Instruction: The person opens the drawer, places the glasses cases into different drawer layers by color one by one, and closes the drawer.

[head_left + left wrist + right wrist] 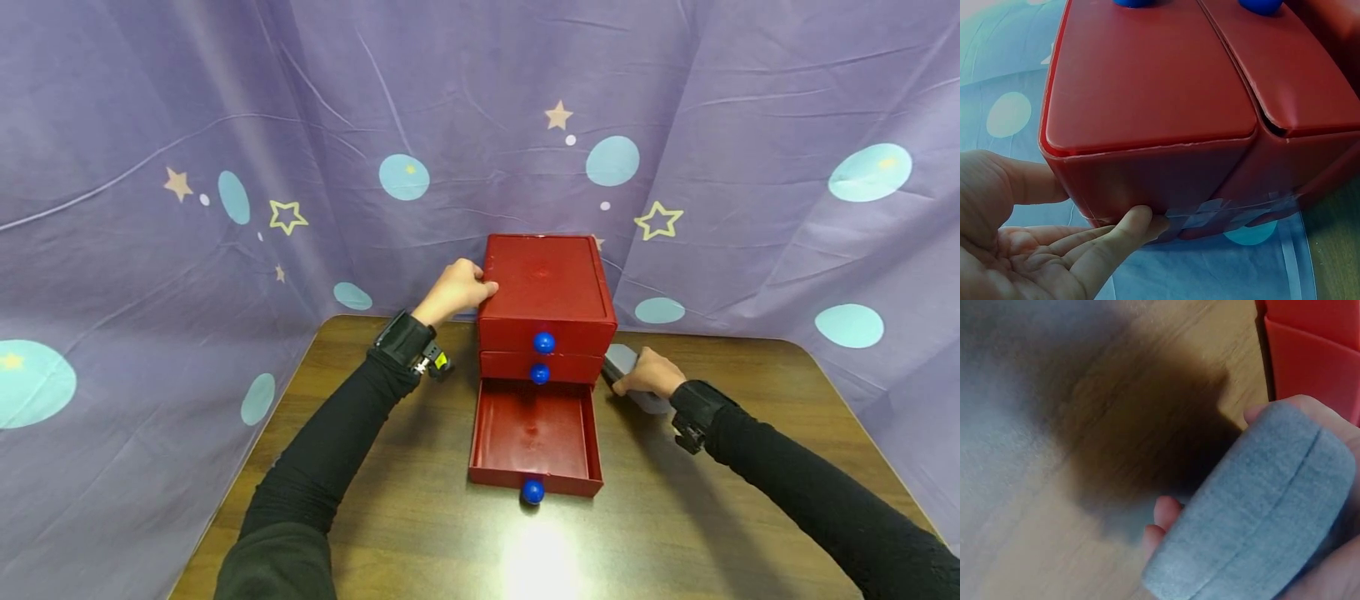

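Note:
A red three-drawer box (545, 292) stands at the table's far middle, each drawer with a blue knob. Its bottom drawer (534, 433) is pulled out and shows nothing inside. My left hand (456, 290) rests against the box's upper left corner; in the left wrist view its thumb and fingers (1113, 237) touch the box (1154, 106) at the top edge and the side. My right hand (649, 375) grips a grey fabric-covered case (628, 373) just right of the box; the right wrist view shows the case (1254, 519) wrapped by my fingers (1163, 515), above the wood.
The brown wooden table (420, 517) runs wide on both sides of the box. A purple cloth (225, 167) with stars and circles hangs close behind and along both sides. Bright glare (536, 558) lies on the wood in front of the drawer.

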`<action>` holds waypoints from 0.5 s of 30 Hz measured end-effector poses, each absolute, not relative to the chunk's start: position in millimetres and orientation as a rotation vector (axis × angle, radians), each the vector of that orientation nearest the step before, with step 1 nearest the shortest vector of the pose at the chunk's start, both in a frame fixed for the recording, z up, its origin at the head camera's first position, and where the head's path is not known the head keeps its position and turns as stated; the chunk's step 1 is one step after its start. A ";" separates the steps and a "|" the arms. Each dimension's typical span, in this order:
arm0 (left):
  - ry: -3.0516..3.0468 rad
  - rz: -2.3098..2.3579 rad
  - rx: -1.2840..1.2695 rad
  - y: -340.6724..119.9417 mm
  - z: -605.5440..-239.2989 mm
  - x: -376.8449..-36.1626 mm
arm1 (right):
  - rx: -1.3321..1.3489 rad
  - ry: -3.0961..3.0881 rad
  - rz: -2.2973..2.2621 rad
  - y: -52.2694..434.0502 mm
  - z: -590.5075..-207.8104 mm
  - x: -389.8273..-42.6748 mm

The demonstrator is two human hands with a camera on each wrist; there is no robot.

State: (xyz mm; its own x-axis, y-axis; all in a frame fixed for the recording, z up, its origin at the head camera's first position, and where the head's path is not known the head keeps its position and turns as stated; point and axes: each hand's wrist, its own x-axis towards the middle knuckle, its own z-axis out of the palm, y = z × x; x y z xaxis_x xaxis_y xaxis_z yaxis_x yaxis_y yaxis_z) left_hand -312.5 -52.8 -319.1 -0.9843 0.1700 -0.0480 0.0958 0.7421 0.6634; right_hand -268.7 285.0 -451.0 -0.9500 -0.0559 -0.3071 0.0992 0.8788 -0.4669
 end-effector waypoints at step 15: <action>2.856 1.069 0.266 -54.7 -322.4 -312.9 | -0.167 2.656 -0.983 310.1 -449.0 -236.1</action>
State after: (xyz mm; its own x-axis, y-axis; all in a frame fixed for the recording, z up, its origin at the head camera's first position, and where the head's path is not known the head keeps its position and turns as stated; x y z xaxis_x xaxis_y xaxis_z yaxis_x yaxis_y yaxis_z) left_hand -312.9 -54.7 -322.4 -0.9817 0.1898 -0.0145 0.1336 0.7414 0.6576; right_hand -236.1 310.1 -449.0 -0.9471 -0.2118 -0.2412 -0.0037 0.7586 -0.6516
